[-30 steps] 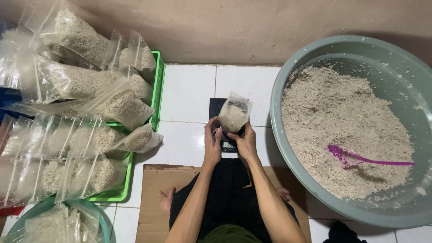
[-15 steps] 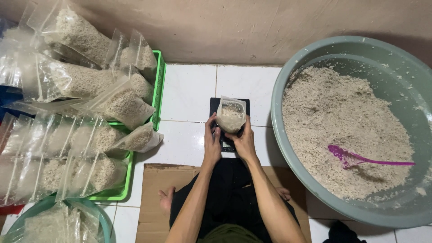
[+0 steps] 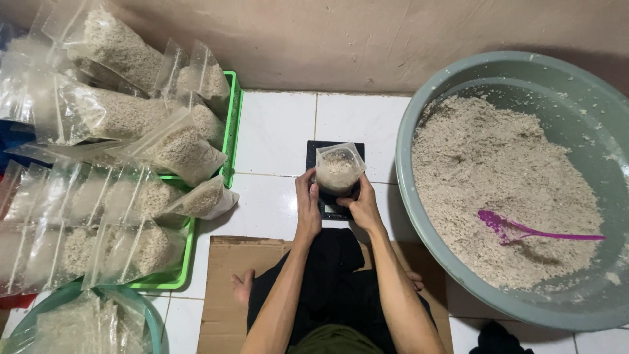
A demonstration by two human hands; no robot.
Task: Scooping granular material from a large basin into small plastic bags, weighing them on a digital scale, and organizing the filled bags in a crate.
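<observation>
**Both hands steady a filled bag on the small scale**

Nearest you, your legs in dark trousers rest on a flat sheet of brown cardboard laid on the white tiled floor, with a bare foot showing at its left side.

Your forearms reach forward from there. Your left hand closes its grip on the left side of a small clear plastic bag, fingers curled against it. Your right hand does the same from the right and below, thumb and fingers wrapped round the bag's lower part. The bag is partly filled with pale, coarse grain and stands upright with its mouth open, sitting over a small black scale on the floor between the cardboard's far edge and the wall.

To your left, a green tray holds many clear bags of the same grain, piled and leaning over one another; one bag lies over the tray's right edge, near your left hand. At the near left corner, the rim of a teal tub shows with more bags inside.

To your right, a large grey-green basin holds a heap of loose grain, with a purple scoop lying on it.
</observation>
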